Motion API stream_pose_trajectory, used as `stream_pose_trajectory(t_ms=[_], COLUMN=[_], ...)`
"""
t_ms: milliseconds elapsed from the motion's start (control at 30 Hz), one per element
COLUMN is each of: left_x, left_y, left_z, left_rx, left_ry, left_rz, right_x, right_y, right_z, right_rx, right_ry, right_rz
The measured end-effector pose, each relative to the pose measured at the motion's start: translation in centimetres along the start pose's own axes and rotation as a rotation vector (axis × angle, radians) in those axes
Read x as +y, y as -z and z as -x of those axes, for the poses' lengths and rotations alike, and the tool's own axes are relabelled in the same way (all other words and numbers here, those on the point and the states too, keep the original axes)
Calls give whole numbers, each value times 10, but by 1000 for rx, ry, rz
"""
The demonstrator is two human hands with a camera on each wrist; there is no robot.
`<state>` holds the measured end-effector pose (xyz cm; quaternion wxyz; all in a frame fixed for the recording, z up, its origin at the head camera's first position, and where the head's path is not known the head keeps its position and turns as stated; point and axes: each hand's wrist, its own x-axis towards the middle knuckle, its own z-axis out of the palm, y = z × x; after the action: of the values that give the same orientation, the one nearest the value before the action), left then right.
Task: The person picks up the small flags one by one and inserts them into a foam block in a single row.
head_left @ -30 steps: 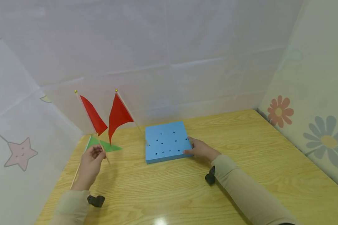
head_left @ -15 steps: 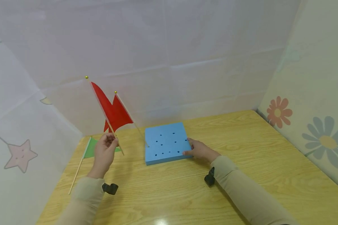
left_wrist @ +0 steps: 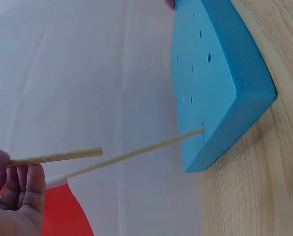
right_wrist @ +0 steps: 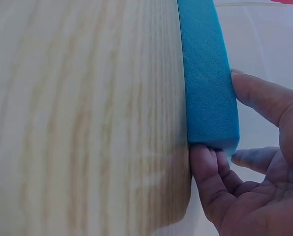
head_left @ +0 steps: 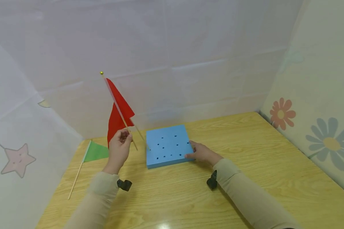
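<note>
In the head view my left hand (head_left: 118, 152) pinches the stick of a red flag (head_left: 118, 99), which has a gold ball at its top. The stick's bare lower end (left_wrist: 82, 154) points at the block and stops short of it in the left wrist view. A second red flag (head_left: 113, 122) leans left, its stick (left_wrist: 151, 146) standing in a hole near the left edge of a blue foam block (head_left: 170, 140). That flag is partly hidden behind the held one. My right hand (head_left: 203, 153) grips the block's right side, thumb (right_wrist: 264, 98) on the top edge, fingers against its side.
A green flag (head_left: 96, 152) on a stick lies on the wooden table (head_left: 166, 194) at the left. Several small holes dot the block's top. A white cloth wall (head_left: 206, 63) rises behind the table, and patterned cloth stands at both sides.
My left hand has carried the red flag rightward toward the block, past the green flag and in front of the standing red one. The right hand stays at the block.
</note>
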<state>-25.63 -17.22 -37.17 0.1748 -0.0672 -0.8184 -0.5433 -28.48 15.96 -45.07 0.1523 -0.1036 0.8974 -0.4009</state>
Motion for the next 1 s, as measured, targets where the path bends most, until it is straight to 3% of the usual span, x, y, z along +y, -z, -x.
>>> stream_pose_trajectory(t_ms=[300, 533, 833, 1000], left_x=[1, -5, -14, -19], left_y=[-27, -48, -62, -74], left_z=[-12, -16, -16, -15], left_rx=[-21, -39, -40, -65], left_ry=[-51, -50, -28, -35], left_rz=[-49, -56, -58, -54], right_x=[0, -1, -4, -5], right_y=[1, 1, -5, -7], right_z=[0, 2, 2, 3], right_rx=[5, 9, 7, 17], right_ry=[-6, -14, 13, -12], right_rz=[-2, -9, -45, -68])
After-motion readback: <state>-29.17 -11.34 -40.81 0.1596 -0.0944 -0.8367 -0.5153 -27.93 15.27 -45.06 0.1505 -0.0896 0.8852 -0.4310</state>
